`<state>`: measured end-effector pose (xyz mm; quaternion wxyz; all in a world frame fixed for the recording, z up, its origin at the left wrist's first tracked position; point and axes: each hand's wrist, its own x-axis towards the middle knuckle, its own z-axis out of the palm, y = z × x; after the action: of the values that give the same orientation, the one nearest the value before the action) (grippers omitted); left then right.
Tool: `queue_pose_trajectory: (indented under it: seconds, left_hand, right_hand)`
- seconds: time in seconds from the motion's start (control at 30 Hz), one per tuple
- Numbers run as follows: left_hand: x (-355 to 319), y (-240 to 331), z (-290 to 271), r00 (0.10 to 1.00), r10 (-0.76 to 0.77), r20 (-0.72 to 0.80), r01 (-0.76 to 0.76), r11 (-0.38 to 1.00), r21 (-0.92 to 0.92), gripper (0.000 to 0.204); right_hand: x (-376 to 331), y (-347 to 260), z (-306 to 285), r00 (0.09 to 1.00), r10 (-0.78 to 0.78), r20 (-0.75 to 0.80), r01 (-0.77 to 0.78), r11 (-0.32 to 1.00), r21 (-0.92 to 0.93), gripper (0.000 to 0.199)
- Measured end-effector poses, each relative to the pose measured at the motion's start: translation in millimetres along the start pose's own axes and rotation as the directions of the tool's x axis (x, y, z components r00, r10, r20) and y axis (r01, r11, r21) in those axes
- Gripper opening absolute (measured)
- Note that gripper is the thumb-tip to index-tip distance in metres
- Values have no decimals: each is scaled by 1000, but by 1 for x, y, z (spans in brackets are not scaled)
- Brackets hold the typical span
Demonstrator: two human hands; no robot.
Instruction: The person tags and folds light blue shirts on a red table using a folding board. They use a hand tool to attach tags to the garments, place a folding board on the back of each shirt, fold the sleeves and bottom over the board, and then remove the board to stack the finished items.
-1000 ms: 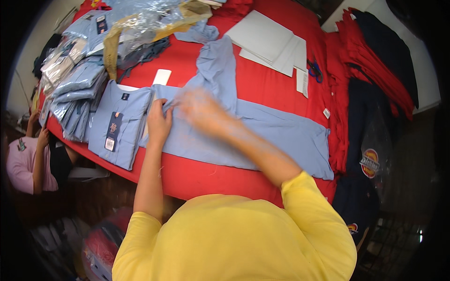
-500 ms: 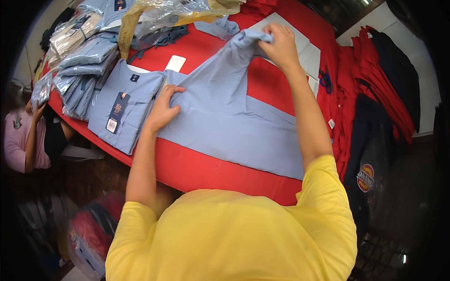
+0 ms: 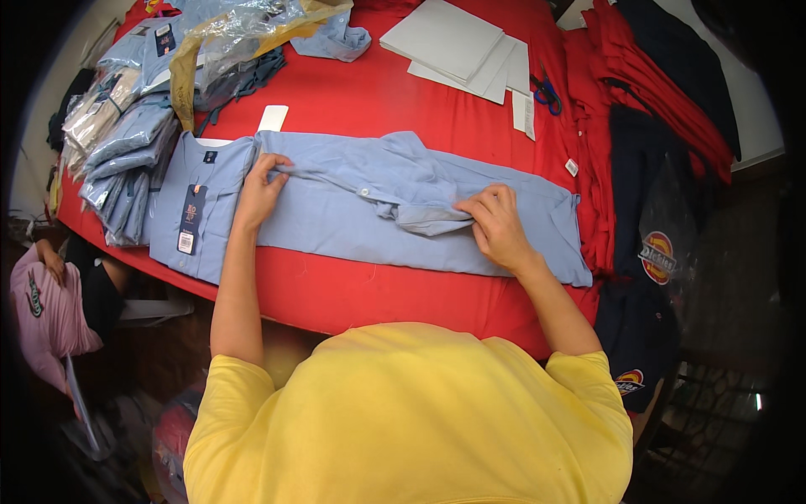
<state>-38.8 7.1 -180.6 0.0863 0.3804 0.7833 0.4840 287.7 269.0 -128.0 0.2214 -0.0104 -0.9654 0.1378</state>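
A light blue shirt (image 3: 336, 223) lies lengthwise across the table in a long folded strip, with a buttoned sleeve laid back over it. My right hand (image 3: 497, 220) pinches the sleeve's cuff end between thumb and fingers. Toward the strip's left end, my left hand (image 3: 262, 195) is closed on the cloth at a fold, thumb and forefinger nearly together. Just left of that hand is a neatly folded light blue shirt (image 3: 220, 197) with a dark hang tag (image 3: 191, 214). The corner of a white card (image 3: 273, 118) sticks out beyond the far edge of the cloth.
Bagged shirts (image 3: 134, 139) are stacked at the far left, beside a yellowish plastic bag (image 3: 183, 84). White boards (image 3: 445, 42) and blue-handled scissors (image 3: 547, 94) lie far right. Red garments (image 3: 592, 143) and dark ones (image 3: 638, 168) line the right edge. A seated person in pink (image 3: 59, 315) is at left.
My right hand has come down toward me, laying the raised sleeve over the shirt. My left hand's fingers have drawn together on the cloth. The seated person's hands have lowered.
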Motion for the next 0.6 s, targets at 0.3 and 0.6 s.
queue_pose_trajectory:
  seconds: [0.3,0.6]
  left_hand:
    - [-2,-11,4,994,111,-22,-110,993,49,12]
    - [-5,3,7,978,203,47,-206,917,340,9]
  right_hand:
    - [1,-7,1,999,49,15,-50,995,84,14]
    - [53,-63,76,997,66,47,-63,997,-50,52]
